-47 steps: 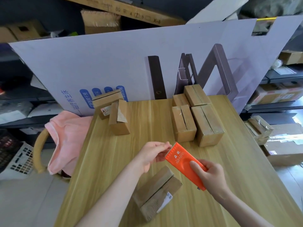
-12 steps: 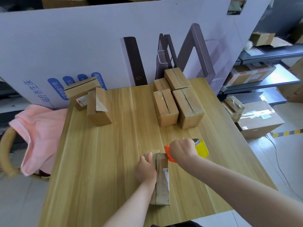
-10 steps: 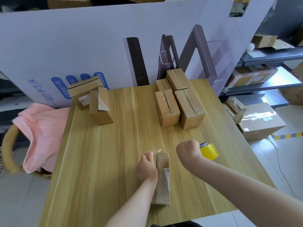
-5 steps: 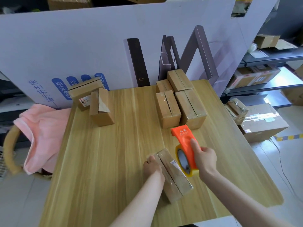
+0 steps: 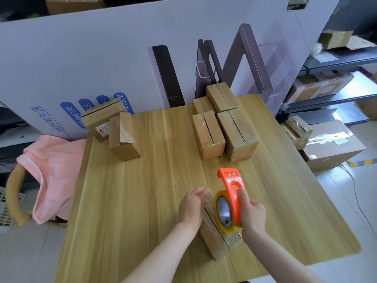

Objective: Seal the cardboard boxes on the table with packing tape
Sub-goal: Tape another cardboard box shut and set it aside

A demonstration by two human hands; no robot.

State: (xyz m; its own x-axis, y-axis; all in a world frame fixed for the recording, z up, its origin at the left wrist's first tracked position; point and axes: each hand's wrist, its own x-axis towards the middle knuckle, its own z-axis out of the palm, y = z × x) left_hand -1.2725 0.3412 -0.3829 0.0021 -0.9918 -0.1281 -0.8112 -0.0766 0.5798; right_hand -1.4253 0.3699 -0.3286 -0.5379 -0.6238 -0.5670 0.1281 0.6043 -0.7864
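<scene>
From the head camera, we hold a small cardboard box (image 5: 216,237) near the front edge of the wooden table (image 5: 142,190), its long flap seam facing up. Our left hand (image 5: 191,207) lies open, palm pressed against the box's left side, apparently to keep it from sliding as tape goes on. Our right hand (image 5: 252,215) is closed around the orange tape dispenser (image 5: 231,193), whose yellow-edged roll rests on the box top near the seam. Two boxes (image 5: 114,127) sit at the back left and a cluster of four (image 5: 222,123) at the back right, perhaps sorted by whether they are taped; we cannot tell which.
</scene>
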